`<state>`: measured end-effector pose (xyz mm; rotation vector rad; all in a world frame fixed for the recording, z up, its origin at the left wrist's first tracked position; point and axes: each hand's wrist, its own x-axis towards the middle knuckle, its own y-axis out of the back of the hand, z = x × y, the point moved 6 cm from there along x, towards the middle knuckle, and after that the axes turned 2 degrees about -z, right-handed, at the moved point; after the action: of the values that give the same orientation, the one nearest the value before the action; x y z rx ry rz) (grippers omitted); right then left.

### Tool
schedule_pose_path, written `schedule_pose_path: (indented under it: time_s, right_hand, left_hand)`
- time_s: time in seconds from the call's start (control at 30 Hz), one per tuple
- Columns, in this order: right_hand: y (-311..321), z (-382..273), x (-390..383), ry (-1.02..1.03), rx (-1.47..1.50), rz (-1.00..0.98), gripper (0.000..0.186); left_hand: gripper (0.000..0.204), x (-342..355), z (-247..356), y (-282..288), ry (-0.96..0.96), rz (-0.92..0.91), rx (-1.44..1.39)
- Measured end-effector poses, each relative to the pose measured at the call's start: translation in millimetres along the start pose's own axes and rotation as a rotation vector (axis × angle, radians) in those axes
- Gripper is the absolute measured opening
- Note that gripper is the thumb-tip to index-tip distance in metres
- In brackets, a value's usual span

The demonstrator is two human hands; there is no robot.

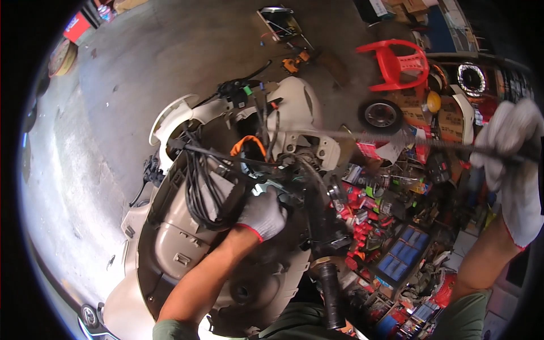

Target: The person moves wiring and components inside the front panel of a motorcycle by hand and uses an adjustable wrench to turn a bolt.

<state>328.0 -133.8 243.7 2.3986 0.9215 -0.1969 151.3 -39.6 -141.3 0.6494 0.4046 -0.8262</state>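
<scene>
My left hand, in a pale glove with a red cuff, reaches into the partly stripped cream scooter front, beside a coiled bundle of black cables. Its fingers are curled among parts at the centre, and what they hold is hidden. My right hand, also gloved, is raised at the right and closed on a long, thin cable with a ribbed sheath, which stretches leftward over the scooter, blurred along part of its length. An orange ring-shaped piece and a black handlebar grip are on the scooter.
A red plastic chair, a loose wheel and cardboard stand back right. Cluttered tools, red parts and a blue organiser tray crowd the right side. An orange drill and a panel lie on the concrete floor behind.
</scene>
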Motion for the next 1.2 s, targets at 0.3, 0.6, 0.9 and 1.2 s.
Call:
schedule_pose_path:
  time_s: [0.3, 0.6, 0.9, 1.2]
  right_hand:
    - [-51.8, 33.3, 72.2, -0.086, -0.516, 0.336, 0.021]
    - [-102.3, 118.7, 168.2, 0.023, -0.623, 0.034, 0.051]
    - [-175.3, 187.2, 193.4, -0.019, -0.541, -0.197, 0.050]
    - [-182.0, 174.6, 182.6, 0.003, -0.542, -0.266, 0.043]
  left_hand:
    - [0.041, -0.9, -2.0, 5.5, -0.019, 0.007, -0.021]
    - [0.043, -1.2, -4.0, 0.7, -0.014, -0.049, 0.057]
    - [0.045, -2.9, 1.8, 6.1, 0.023, -0.011, 0.018]
    - [0.044, -3.9, 2.8, 1.5, 0.000, 0.014, 0.101]
